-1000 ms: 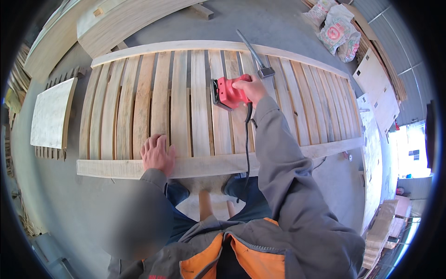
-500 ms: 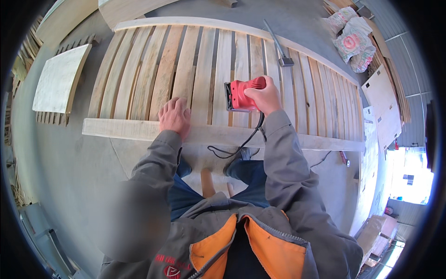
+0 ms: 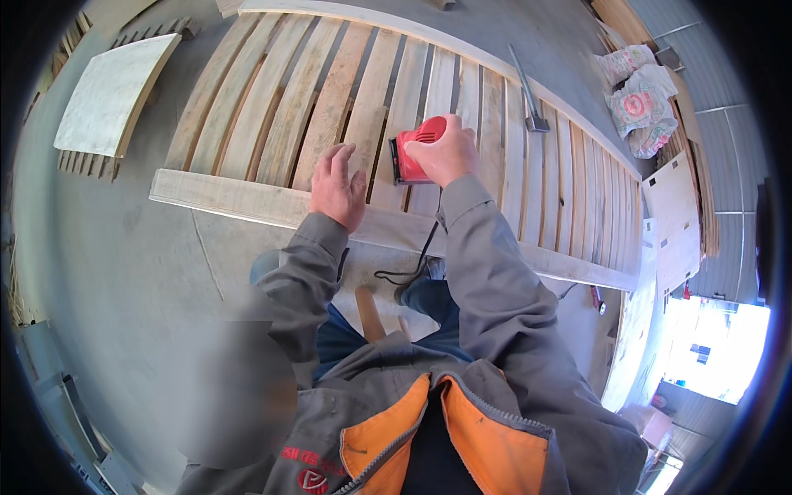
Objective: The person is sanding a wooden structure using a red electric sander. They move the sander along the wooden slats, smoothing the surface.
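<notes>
A hammer point(image 3: 537, 124) lies across the frame's point(image 3: 338, 91) far rail point(image 3: 429, 35), with sacks point(image 3: 639, 103) beyond its far right corner and a pale board point(image 3: 115, 95) off its left end. Over the frame's straight wooden slats point(image 3: 285, 82), the right hand point(image 3: 450, 153) grips the red, rounded sander point(image 3: 418, 153); left of it, the left hand point(image 3: 338, 186) is loosely spread, contact unclear.

Red lettering point(image 3: 312, 455) and round red emblem point(image 3: 313, 480) borne by grey orange-lined cloth jacket point(image 3: 520, 330), bodyward of left hand point(image 3: 338, 188). Round red print point(image 3: 638, 105) carried by crumpled white sack point(image 3: 653, 85), well right of right hand point(image 3: 445, 153). No wording can be read.
</notes>
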A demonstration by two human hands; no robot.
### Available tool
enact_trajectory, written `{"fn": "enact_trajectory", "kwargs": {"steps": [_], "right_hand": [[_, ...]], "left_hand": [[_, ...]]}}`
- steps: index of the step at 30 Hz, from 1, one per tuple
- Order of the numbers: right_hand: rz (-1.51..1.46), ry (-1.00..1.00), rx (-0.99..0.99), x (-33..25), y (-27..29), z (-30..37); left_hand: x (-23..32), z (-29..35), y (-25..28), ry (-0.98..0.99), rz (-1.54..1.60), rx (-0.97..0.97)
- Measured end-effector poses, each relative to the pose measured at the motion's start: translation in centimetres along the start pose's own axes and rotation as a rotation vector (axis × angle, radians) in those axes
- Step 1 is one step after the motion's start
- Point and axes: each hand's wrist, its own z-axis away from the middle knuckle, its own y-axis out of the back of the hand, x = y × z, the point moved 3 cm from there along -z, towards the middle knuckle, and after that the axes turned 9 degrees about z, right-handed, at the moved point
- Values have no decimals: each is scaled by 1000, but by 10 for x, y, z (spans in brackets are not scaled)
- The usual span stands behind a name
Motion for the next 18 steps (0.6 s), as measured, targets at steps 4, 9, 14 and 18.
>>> {"fn": "enact_trajectory", "kwargs": {"steps": [4,9,14,18], "right_hand": [[45,0,8,-15,-6,-15],[25,64,5,-30,-11,-47],[2,44,-22,-38,-12,-99],[46,-13,-21,-43,-14,-153]], "left_hand": [[3,0,1,-2,27,9],[2,-2,0,-28,69,20],[4,-4,3,-9,40,-19],[13,-7,5,13,6,-66]]}}
